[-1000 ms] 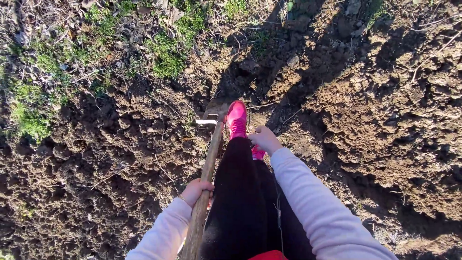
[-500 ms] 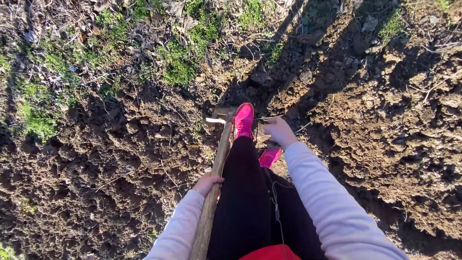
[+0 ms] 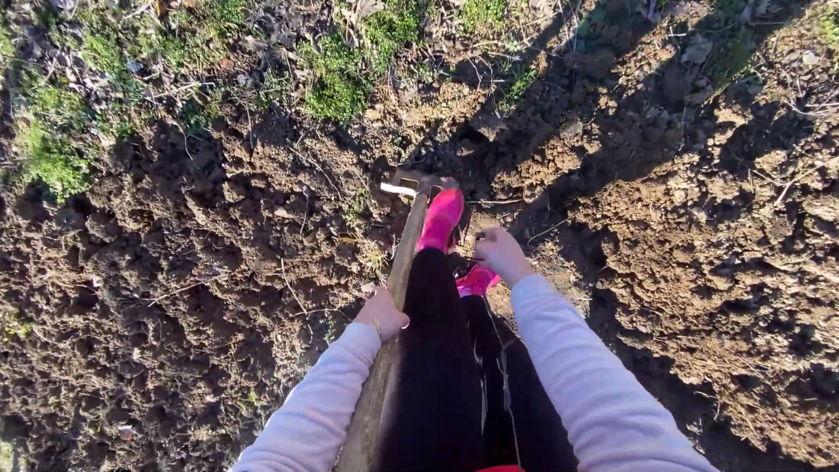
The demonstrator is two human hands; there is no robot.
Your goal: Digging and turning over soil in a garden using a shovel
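Left hand (image 3: 382,313) clenched round wooden spade handle (image 3: 398,280), about halfway up shaft. Right hand (image 3: 500,253) loose, holding nothing, hanging near knee. Pink boot (image 3: 440,218) planted on spade blade (image 3: 411,185), sunk in clumpy brown soil (image 3: 201,262). Grass patch (image 3: 341,83) beyond.

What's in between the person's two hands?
In the head view, a black-trousered leg lies between the left hand, which grips the wooden spade handle, and the free right hand.
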